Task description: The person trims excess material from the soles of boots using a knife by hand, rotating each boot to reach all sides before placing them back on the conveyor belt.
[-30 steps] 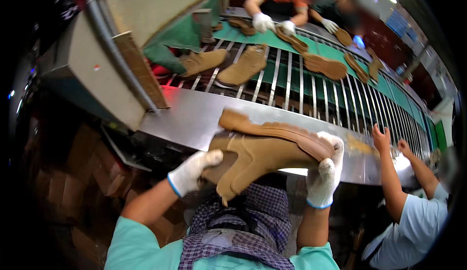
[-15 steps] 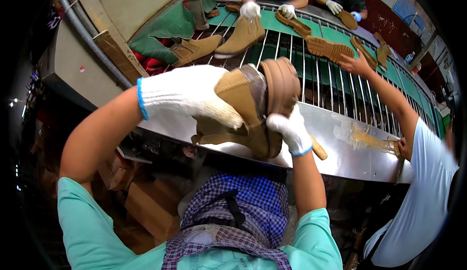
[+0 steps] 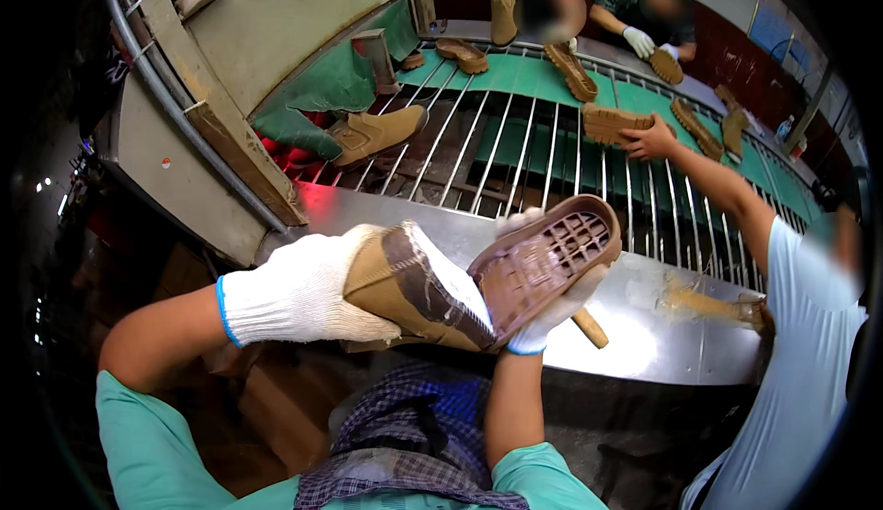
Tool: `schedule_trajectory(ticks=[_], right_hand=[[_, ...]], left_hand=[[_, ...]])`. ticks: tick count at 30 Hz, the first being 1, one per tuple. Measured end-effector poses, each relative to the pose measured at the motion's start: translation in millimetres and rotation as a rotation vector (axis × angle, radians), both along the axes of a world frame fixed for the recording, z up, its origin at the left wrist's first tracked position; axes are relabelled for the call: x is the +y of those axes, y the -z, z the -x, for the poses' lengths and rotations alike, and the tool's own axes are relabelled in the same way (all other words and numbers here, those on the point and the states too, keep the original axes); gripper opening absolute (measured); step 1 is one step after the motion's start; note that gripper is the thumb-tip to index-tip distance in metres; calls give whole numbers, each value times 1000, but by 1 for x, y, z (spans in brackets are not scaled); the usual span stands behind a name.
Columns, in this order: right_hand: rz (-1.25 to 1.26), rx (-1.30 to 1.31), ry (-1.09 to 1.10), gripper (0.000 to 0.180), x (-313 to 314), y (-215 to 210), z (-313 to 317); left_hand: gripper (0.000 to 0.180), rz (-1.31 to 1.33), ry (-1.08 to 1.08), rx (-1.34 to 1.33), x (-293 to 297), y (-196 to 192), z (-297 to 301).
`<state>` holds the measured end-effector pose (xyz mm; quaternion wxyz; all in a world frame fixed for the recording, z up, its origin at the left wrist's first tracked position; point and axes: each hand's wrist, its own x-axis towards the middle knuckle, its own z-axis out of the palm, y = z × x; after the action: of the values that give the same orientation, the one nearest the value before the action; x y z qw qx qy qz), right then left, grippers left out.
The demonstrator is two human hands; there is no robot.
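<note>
My left hand (image 3: 303, 285), in a white knit glove, is wrapped round a tan boot upper (image 3: 382, 285) whose pale underside faces right. A dark band runs along the upper's lower edge. Closed on a brown rubber sole (image 3: 552, 248) is my gloved right hand (image 3: 556, 321), its fingers behind and along the sole's edges. The sole's inner face, with a grid of hollows at its far end, is turned up. Sole and upper meet at their near ends and spread apart like a V. Both are held above the metal ledge.
On the ledge (image 3: 644, 326) lies a wooden handle (image 3: 590, 328). Beyond, a rod conveyor (image 3: 497, 156) carries a tan boot (image 3: 377, 133) and several soles. A co-worker's bare hand (image 3: 651, 137) touches a sole at right. Two gloved co-workers stand across, handling a boot and a sole.
The boot has tipped in my hands, and the sole has swung away from the upper, showing its inner face. Across the conveyor, a co-worker has lifted a tan boot off the rods.
</note>
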<state>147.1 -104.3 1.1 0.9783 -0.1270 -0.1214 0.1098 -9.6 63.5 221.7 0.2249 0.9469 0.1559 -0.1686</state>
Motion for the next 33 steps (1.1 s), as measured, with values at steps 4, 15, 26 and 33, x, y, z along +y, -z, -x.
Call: schedule_trajectory(ticks=[4,15,26,33], right_hand=[[1057,-1033,261,137,-30,-5,-14],[428,-740,-62,135,-63,-62,14],[-353,-203,-166,94,-11,-56,30],[510,-304,101,92,-39,-97,56]], left_hand=[[100,-102,204,32,-17,-18,-28],[93,-184,406,75,-42,-31,-28],[106,-130,404,-24,-29,-13,-11],[107,-170,518,-32,-45,-17,-33]])
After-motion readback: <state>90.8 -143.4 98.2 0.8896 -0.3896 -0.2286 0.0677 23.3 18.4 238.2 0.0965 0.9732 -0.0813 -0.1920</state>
